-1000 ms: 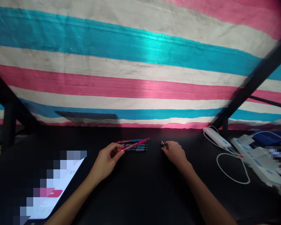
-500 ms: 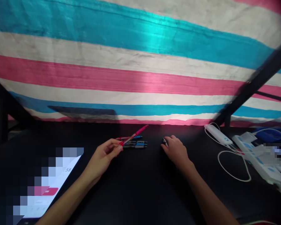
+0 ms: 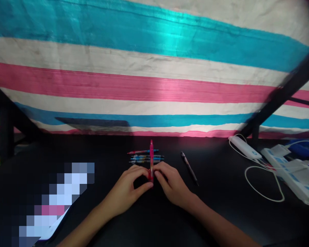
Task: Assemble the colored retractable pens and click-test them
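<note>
A pink pen [image 3: 151, 156] stands nearly upright between my hands, its lower end at my fingertips. My left hand [image 3: 132, 183] pinches that end from the left with thumb and fingers. From the other side my right hand [image 3: 171, 181] has its curled fingertips on the same part of the pen. Right of my right hand a dark pen with a pale section [image 3: 189, 167] lies slanted on the desk. Behind the hands several pens [image 3: 144, 159], blue and grey, lie side by side, with a red-and-blue pen [image 3: 141, 151] just beyond them.
The black desk [image 3: 154, 223] carries a lit screen [image 3: 54, 219], partly pixelated, at left. On the right are a white power strip [image 3: 285, 175], a white device [image 3: 243, 147] and looping cables [image 3: 264, 199]. Striped sheeting [image 3: 144, 89] hangs behind, between dark frame bars [image 3: 278, 96].
My left hand has brought the pink pen right and turned it from slanted to nearly upright. My right hand has left the dark pen and moved left to the pink one.
</note>
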`<act>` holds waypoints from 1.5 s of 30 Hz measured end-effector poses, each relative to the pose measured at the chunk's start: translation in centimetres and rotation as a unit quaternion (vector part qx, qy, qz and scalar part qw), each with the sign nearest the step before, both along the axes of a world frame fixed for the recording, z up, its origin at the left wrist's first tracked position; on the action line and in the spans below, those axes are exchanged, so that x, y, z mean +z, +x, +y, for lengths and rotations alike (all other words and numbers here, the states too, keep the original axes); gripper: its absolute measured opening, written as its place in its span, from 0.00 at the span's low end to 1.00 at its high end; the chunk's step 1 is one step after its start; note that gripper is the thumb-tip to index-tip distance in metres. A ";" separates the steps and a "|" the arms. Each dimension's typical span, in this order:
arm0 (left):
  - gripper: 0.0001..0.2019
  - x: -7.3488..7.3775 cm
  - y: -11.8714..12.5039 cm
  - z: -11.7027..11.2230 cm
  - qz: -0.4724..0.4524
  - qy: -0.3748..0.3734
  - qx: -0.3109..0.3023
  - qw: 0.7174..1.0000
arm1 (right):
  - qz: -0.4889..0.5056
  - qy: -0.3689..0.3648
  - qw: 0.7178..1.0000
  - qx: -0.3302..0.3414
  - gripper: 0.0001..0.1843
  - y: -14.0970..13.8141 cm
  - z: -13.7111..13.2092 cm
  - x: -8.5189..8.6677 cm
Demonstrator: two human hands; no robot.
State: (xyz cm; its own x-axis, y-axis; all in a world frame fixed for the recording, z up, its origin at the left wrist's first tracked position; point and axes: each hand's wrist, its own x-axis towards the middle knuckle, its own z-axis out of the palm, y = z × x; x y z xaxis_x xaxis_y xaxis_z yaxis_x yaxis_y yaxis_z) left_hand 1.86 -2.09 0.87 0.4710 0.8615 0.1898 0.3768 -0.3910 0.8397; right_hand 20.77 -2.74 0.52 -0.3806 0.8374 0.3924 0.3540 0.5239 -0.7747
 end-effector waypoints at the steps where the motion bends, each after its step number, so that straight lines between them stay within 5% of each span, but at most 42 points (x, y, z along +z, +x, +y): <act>1: 0.06 -0.1 0.0 0.0 0.013 0.026 0.003 1.000 | 0.007 -0.013 1.000 -0.009 0.09 0.0 0.1 -0.1; 11: 0.04 0.0 0.2 -0.3 0.025 0.077 -0.008 0.997 | 0.082 -0.139 0.987 0.001 0.05 0.2 0.3 -0.7; 18: 0.18 -0.7 -1.2 1.1 -0.056 0.139 0.217 0.965 | 0.177 -0.225 0.958 -0.026 0.07 1.9 1.8 -0.1; 24: 0.15 -0.4 -1.7 1.5 -0.034 0.130 0.149 0.980 | 0.155 -0.218 0.963 -0.037 0.07 3.4 2.8 0.1; 30: 0.05 -0.6 -2.0 1.5 -0.024 0.111 0.160 0.981 | 0.185 -0.251 0.950 -0.026 0.10 3.6 2.7 -0.1; 45: 0.08 -0.9 -2.5 2.2 0.017 0.154 0.159 0.975 | 0.240 -0.307 0.921 -0.005 0.14 3.5 2.9 0.0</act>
